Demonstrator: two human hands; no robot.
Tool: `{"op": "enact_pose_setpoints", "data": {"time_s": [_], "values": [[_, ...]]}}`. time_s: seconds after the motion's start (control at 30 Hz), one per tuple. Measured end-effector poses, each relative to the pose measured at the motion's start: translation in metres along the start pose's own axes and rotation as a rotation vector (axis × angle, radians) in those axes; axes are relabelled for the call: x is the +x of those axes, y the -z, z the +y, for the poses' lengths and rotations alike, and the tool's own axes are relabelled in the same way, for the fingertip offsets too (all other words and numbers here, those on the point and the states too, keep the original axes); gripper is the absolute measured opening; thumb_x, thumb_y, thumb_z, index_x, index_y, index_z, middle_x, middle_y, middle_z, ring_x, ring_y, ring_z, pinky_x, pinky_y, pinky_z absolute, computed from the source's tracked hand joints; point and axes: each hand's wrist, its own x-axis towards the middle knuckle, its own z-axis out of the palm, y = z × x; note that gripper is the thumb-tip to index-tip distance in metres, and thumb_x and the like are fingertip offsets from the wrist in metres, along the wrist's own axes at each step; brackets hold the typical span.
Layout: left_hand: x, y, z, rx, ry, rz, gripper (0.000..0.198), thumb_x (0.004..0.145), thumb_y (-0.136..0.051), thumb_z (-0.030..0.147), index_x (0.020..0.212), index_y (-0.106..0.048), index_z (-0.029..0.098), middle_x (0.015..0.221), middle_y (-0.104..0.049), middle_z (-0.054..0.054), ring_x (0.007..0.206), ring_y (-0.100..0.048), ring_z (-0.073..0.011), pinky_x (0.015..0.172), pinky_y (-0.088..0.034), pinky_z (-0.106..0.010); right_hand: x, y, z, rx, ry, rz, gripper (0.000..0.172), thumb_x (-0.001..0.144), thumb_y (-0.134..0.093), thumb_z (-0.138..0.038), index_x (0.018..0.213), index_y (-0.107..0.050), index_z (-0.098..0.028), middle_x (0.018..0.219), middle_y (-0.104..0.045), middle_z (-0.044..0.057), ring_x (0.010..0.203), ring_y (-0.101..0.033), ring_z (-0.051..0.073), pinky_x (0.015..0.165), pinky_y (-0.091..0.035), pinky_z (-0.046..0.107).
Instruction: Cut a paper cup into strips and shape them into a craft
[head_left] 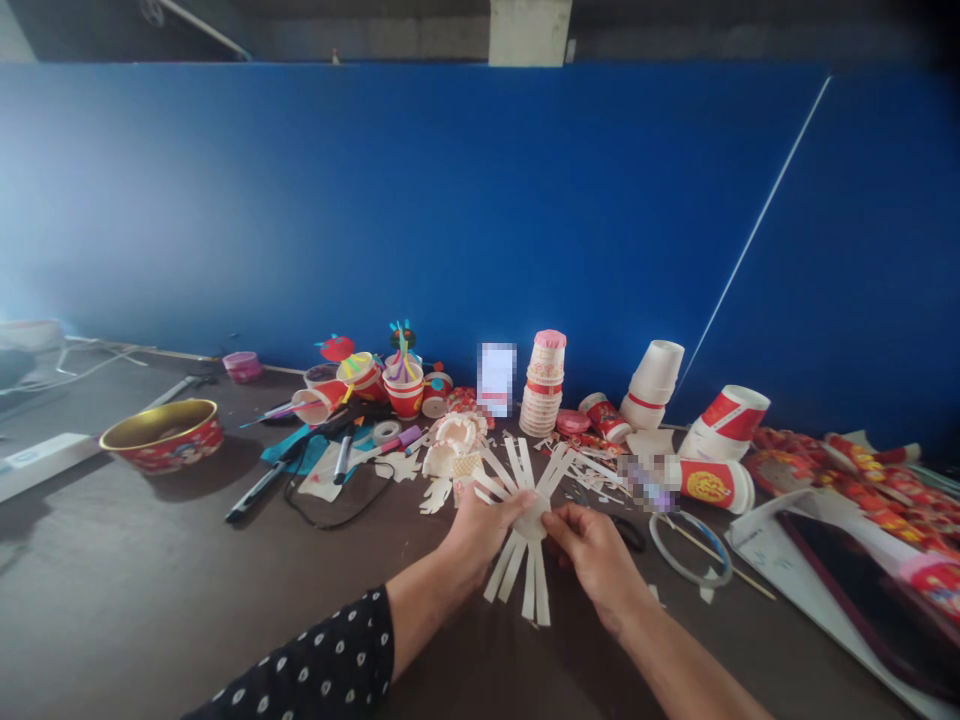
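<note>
"What's in the hands?"

"A white paper cup point(531, 522) cut into long, narrow strips that splay out like spokes around its round base. It is held just above the table point(150, 590), near the middle of the scene."

"How are the hands on it?"

"Both are grasping it. The left hand point(487, 525) closes on the left side of the base, with its fingers over the strips. The right hand point(589, 560) pinches the opposite edge. A black sleeve with white dots point(315, 650) covers the left arm."

"Anything hard to make out?"

"The fingers cover part of the base, so you can't see how the strips join it. Dark scissors point(628, 533) lie just past the right hand, partly hidden behind it. Two patches are pixelated: an upright card point(496, 378) and something beside a fallen red-printed cup point(712, 485). I can't tell what either one is."

"What else is around?"

"Paper scraps point(585, 475) are scattered just beyond the strips, and a stack of paper cups point(544, 385) stands at the far edge. To the left are a red bowl with a gold inside point(161, 435), a black marker point(259, 490), and a roll of tape point(386, 432). To the right, a thin ring point(690, 550) lies against a wooden stick point(739, 565). Red paper decorations point(877, 480) are heaped at the far right, and a blue wall point(450, 200) closes off the far side."
</note>
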Motion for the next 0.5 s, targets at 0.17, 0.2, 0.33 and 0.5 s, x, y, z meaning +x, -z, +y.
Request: {"op": "enact_pose_setpoints", "data": {"time_s": [0.17, 0.2, 0.33, 0.5], "values": [[0.0038, 0.0051, -0.0006, 0.034, -0.016, -0.135, 0.035, 0.054, -0.078, 0.027, 0.080, -0.064, 0.009, 0.080, -0.068, -0.010, 0.071, -0.062, -0.0203, 0.067, -0.049, -0.030, 0.0023, 0.0014, -0.0012, 0.099, 0.016, 0.053, 0.032, 0.066, -0.064, -0.049, 0.057, -0.057, -0.019, 0.048, -0.048, -0.004, 0.048, -0.038, 0.011, 0.048, -0.030, 0.025], [0.0046, 0.0060, -0.0010, 0.035, -0.024, -0.138, 0.038, 0.052, -0.078, 0.024, 0.085, -0.064, 0.010, 0.084, -0.068, -0.010, 0.075, -0.063, -0.0214, 0.071, -0.049, -0.031, 0.0024, 0.0016, -0.0005, 0.118, 0.014, 0.052, 0.032, 0.066, -0.065, -0.049, 0.058, -0.057, -0.019, 0.048, -0.049, -0.004, 0.048, -0.039, 0.011, 0.049, -0.030, 0.025], [0.0057, 0.0085, -0.0025, 0.054, -0.003, -0.122, 0.042, 0.052, -0.077, 0.022, 0.090, -0.063, 0.010, 0.088, -0.068, -0.011, 0.078, -0.063, -0.0232, 0.073, -0.050, -0.034, 0.0009, 0.0021, 0.0017, 0.146, -0.043, 0.006, 0.033, 0.067, -0.063, -0.051, 0.066, -0.061, -0.019, 0.057, -0.055, -0.001, 0.054, -0.046, 0.013, 0.050, -0.035, 0.025], [0.0036, 0.0107, -0.0007, 0.082, 0.024, -0.156, 0.034, 0.056, -0.076, 0.026, 0.081, -0.066, 0.008, 0.081, -0.069, -0.012, 0.073, -0.064, -0.0239, 0.070, -0.051, -0.035, -0.0013, 0.0028, 0.0027, 0.080, -0.081, -0.045, 0.035, 0.066, -0.063, -0.052, 0.064, -0.060, -0.017, 0.055, -0.054, -0.002, 0.051, -0.045, 0.012, 0.047, -0.033, 0.024]]}}
